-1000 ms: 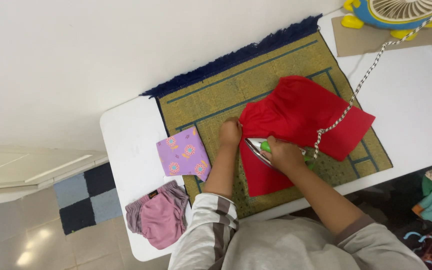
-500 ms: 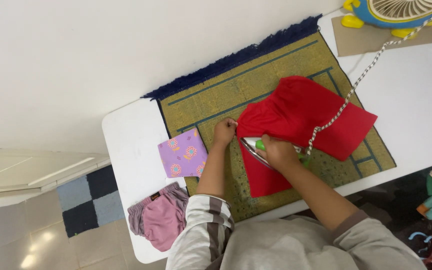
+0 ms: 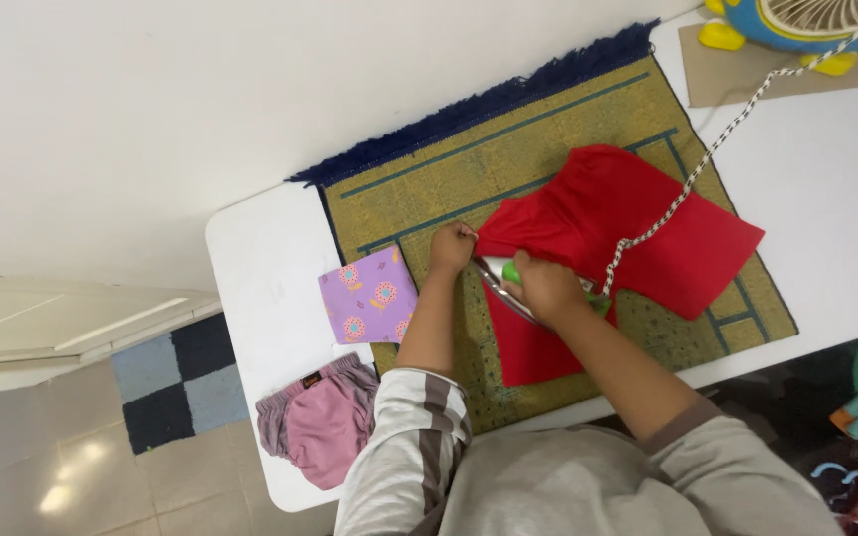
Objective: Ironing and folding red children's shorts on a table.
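A red garment (image 3: 638, 228) lies spread on a yellow-green woven mat (image 3: 449, 189) with a dark blue fringe, on a white table (image 3: 260, 268). My right hand (image 3: 545, 288) grips the green handle of a silver iron (image 3: 497, 281) pressed on the garment's left part. My left hand (image 3: 452, 248) pinches the garment's left edge just beside the iron's tip. A black-and-white braided cord (image 3: 707, 159) runs from the iron across the garment to the upper right.
A folded purple floral cloth (image 3: 367, 296) lies left of my arm. Pink shorts (image 3: 318, 422) hang at the table's front left corner. A blue-and-yellow fan (image 3: 796, 20) on brown cardboard stands at the back right. Clothes pile at the right edge.
The iron and my right hand have slid slightly up and left on the garment. My left hand has shifted up along the garment's edge.
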